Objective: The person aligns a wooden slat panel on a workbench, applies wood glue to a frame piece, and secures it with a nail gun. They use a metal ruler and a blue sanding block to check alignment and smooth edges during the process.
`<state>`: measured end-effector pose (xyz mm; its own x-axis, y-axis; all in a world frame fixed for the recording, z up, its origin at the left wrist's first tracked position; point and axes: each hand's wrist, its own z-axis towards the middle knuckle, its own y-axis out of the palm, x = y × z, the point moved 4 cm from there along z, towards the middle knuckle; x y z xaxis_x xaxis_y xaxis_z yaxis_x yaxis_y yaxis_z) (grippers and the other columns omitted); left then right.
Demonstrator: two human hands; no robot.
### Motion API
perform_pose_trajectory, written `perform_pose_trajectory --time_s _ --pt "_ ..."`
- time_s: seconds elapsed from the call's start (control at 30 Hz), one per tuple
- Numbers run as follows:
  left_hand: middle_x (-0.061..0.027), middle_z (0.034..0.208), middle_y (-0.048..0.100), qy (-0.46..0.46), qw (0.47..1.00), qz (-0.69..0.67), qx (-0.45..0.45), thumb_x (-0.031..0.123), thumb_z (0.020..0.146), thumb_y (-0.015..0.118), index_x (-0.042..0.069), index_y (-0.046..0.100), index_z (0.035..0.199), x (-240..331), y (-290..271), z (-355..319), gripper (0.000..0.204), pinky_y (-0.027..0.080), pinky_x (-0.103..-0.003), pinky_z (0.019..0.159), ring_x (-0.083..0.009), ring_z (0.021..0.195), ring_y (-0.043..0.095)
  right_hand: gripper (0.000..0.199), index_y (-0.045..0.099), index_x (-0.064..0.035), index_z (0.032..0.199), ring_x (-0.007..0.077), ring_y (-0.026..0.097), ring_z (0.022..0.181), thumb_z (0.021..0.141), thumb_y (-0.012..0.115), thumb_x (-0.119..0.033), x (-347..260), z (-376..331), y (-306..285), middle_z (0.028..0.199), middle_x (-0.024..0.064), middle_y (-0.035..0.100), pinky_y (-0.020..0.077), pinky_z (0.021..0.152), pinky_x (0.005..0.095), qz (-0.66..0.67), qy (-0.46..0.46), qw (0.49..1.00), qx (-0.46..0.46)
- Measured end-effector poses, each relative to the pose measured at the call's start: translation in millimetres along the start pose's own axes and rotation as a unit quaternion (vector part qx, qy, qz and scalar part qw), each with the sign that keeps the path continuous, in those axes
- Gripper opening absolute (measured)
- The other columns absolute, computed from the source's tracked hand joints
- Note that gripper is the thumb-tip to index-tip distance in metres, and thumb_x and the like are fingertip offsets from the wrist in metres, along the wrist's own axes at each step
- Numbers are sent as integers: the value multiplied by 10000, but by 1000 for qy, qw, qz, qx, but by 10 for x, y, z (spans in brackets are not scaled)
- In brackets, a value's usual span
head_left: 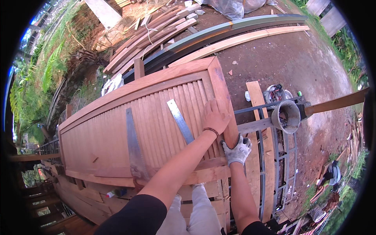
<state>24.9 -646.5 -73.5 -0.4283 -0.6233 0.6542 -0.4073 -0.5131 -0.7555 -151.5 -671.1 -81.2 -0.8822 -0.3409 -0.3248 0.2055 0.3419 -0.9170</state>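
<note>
Left grip (214, 116) pressing flat, open-palmed, on louvred door (156, 125), pinning it. Gloved right grip (236, 150) wrapping the stile edge just below, steadying. Steel ruler (180, 121) lying beside left grip.

Louvered shutter (156, 117) was reddish-brown wood, planed smooth and matt, unvarnished; the saw (133, 145) and the steel ruler (179, 120) on it were bare grey metal, the ruler shinier. Right hand (236, 150) wore a grey-white knitted cloth glove, left hand (214, 116) was bare. Bucket (286, 116) looked like dull, grimy grey plastic; ground (297, 58) was rough reddish dirt.
</note>
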Motion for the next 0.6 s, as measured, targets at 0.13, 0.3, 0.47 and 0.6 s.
perform_pose_trajectory --time_s 0.13,0.3,0.47,0.6 --pt "-277 1518 271 -37 998 47 7 397 753 789 -34 208 1504 89 217 247 1043 198 -495 1192 -429 1441 222 917 472 -80 1394 395 405 1283 669 821 -519 128 -33 57 1336 217 452 331 1092 523 5 -73 997 18" --pt "-265 1587 156 -47 995 83 -5 466 755 767 -23 110 1541 34 396 317 1135 104 -552 1209 -411 1503 80 956 434 -33 1428 407 459 1285 661 866 -408 248 6 147 1385 235 483 381 1094 479 83 -114 990 -11" --pt "-246 1615 118 -55 993 104 -25 473 752 747 -20 85 1555 107 534 332 1152 83 -540 1216 -389 1518 50 945 408 -19 1450 397 459 1304 722 821 -458 377 101 128 1419 240 478 367 1113 470 121 -118 984 -55" --pt "-249 1606 167 -58 993 105 14 498 750 705 -31 151 1550 27 507 311 1107 90 -523 1220 -385 1517 73 400 615 5 1270 223 670 997 988 604 -279 962 327 138 1149 134 690 534 891 344 490 14 834 -252"
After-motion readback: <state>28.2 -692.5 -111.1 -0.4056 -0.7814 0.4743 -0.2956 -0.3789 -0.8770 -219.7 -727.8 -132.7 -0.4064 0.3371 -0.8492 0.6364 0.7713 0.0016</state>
